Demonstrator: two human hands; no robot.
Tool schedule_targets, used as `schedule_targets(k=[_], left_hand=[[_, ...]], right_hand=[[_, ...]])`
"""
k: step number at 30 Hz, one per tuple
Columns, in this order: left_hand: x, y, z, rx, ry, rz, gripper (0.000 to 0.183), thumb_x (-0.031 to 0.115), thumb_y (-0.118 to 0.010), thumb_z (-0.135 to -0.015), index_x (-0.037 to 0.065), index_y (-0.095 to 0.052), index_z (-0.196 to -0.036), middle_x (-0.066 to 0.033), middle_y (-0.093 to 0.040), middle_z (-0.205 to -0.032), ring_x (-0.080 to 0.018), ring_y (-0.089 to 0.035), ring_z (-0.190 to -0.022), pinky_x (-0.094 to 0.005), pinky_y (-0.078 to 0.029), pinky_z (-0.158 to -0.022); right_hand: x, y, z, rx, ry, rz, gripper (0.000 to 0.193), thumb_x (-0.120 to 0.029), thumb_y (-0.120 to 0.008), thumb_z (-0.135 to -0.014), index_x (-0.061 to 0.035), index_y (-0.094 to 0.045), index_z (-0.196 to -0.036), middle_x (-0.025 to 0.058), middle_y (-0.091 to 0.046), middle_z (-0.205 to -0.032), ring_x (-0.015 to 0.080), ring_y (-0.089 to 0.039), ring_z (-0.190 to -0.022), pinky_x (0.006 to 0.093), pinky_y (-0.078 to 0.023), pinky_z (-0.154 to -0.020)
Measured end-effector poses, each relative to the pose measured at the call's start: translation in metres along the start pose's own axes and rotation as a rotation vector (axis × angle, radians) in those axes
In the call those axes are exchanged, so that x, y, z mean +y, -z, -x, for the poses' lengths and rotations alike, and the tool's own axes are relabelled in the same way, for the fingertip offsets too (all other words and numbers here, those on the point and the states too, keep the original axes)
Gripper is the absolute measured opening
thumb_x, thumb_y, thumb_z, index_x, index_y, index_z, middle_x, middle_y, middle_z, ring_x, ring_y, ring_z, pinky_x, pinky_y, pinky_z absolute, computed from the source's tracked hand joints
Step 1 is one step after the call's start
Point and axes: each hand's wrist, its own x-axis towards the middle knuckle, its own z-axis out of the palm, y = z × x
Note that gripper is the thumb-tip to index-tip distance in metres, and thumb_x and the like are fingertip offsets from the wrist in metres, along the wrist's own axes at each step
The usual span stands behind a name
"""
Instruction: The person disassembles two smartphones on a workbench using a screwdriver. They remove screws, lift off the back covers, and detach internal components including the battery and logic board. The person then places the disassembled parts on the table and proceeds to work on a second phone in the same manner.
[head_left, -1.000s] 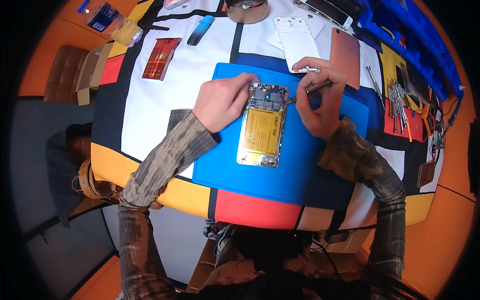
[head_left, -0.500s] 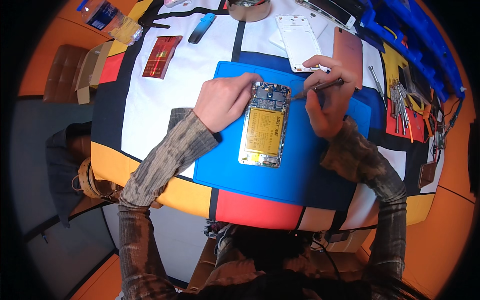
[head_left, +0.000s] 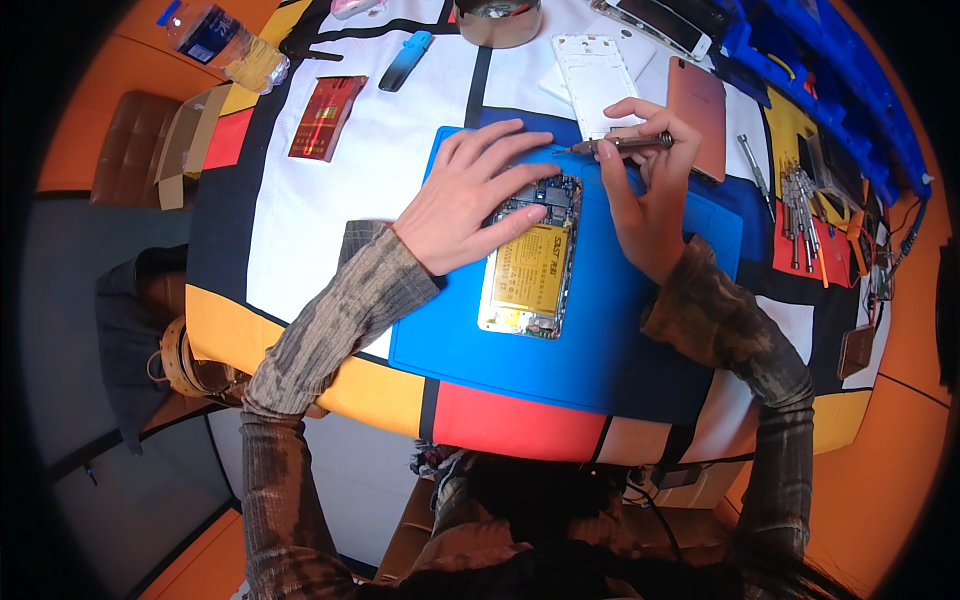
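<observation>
Opened phone (head_left: 530,265) lies centre frame on blue mat (head_left: 620,340). Left hand (head_left: 470,200), fingers spread, presses its upper end. Right hand (head_left: 640,195) pinches a screwdriver (head_left: 620,144), tip just above the phone.

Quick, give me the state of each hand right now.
Left hand: open, fingers spread, pressing on the opened phone.
Right hand: closed on the screwdriver.

A plastic water bottle (head_left: 225,45) lies at the table's far left corner; a red packet (head_left: 327,117) and blue tool (head_left: 405,60) rest nearby. A pink phone back (head_left: 697,105) lies far right.
</observation>
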Motion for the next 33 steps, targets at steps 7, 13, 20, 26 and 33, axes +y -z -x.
schedule_targets(k=[7,13,20,26,33], left_hand=[[0.0,-0.003,0.0,0.0,-0.013,0.009,0.055,0.048,-0.045,-0.093,0.004,-0.055,-0.125,-0.0124,-0.05,-0.133,-0.0297,-0.032,-0.134,-0.0444,-0.026,-0.107],[-0.001,-0.004,0.001,0.007,0.041,0.021,0.056,0.05,-0.046,-0.093,0.004,-0.056,-0.124,-0.0129,-0.05,-0.132,-0.0292,-0.034,-0.133,-0.0437,-0.027,-0.108],[-0.004,-0.005,0.003,0.04,0.062,0.057,0.047,0.043,-0.048,-0.094,0.005,-0.06,-0.118,-0.0135,-0.053,-0.129,-0.0289,-0.037,-0.131,-0.0434,-0.03,-0.107],[-0.003,-0.006,0.003,0.072,0.072,0.077,0.043,0.037,-0.051,-0.094,0.004,-0.058,-0.12,-0.0137,-0.058,-0.123,-0.0292,-0.043,-0.126,-0.0412,-0.035,-0.104],[0.001,-0.003,0.004,0.096,0.077,0.072,0.042,0.034,-0.053,-0.093,0.003,-0.055,-0.121,-0.0155,-0.058,-0.12,-0.0285,-0.049,-0.118,-0.0396,-0.038,-0.1]], right_hand=[[0.001,-0.001,0.0,0.015,-0.018,-0.007,0.03,0.002,-0.053,-0.089,-0.0025,-0.03,-0.107,0.017,-0.047,-0.117,0.0143,-0.058,-0.087,0.0263,-0.048,-0.078],[-0.001,0.001,0.0,0.068,-0.007,-0.004,0.031,0.004,-0.054,-0.088,-0.0026,-0.031,-0.107,0.0154,-0.048,-0.115,0.0107,-0.055,-0.082,0.0229,-0.046,-0.071],[-0.001,0.008,0.002,0.068,0.009,-0.075,0.032,0.006,-0.052,-0.085,-0.0036,-0.032,-0.107,0.0143,-0.049,-0.111,0.0036,-0.046,-0.069,0.0173,-0.039,-0.059],[-0.001,0.013,0.005,-0.057,0.111,-0.133,0.034,0.006,-0.052,-0.083,-0.004,-0.031,-0.109,0.0152,-0.049,-0.109,0.0023,-0.045,-0.065,0.0167,-0.038,-0.058],[-0.004,0.014,0.006,-0.168,0.16,-0.133,0.036,0.008,-0.05,-0.081,-0.0042,-0.032,-0.109,0.0157,-0.049,-0.109,0.0029,-0.044,-0.068,0.0168,-0.039,-0.06]])
